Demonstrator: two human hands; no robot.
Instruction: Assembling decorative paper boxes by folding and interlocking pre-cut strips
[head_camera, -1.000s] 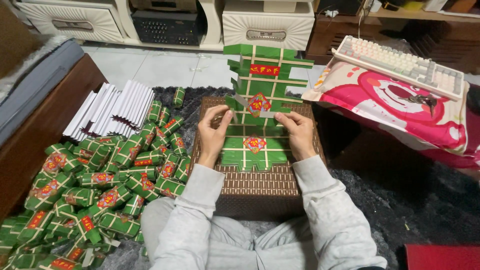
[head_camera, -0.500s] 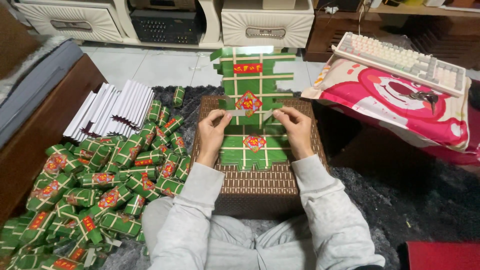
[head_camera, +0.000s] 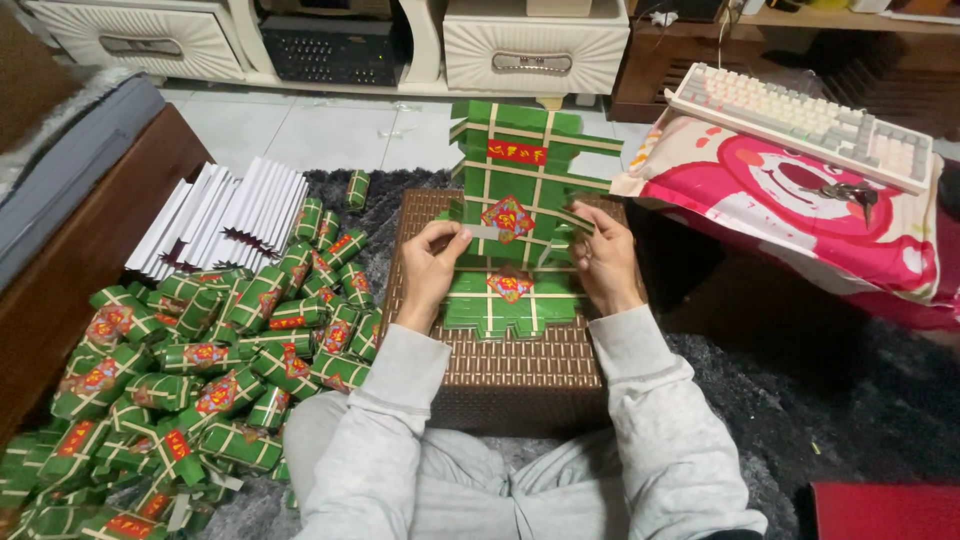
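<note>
1. The left hand (head_camera: 432, 262) pinches the left edge of a green flat box blank (head_camera: 515, 190), thumb on top and fingers curled beneath a side flap.
2. The right hand (head_camera: 603, 262) grips the right side of the same blank, fingers closed on a flap that is bent upward.
3. The green flat box blank is lifted at its far end and tilts up toward the camera; it bears pale yellow crossing lines, a red strip near the top and a red diamond in the middle.
4. Beneath it a second green blank (head_camera: 508, 300) lies flat on a brown woven box (head_camera: 510, 360), which stands on a dark shaggy rug (head_camera: 800, 400) between the person's knees.
5. To the left of the person, a heap of folded green boxes (head_camera: 200, 370) spreads over the floor, touching the rug's edge.
6. Beyond the heap lies a fanned stack of white card sheets (head_camera: 235, 215), beside a brown bench with a grey cushion (head_camera: 70, 200).
7. To the right, a pink cartoon-print cushion (head_camera: 790, 200) carries a pale keyboard (head_camera: 800, 120) and a bunch of keys (head_camera: 845, 192).
8. White cabinets (head_camera: 535, 50) stand at the far side.
</note>
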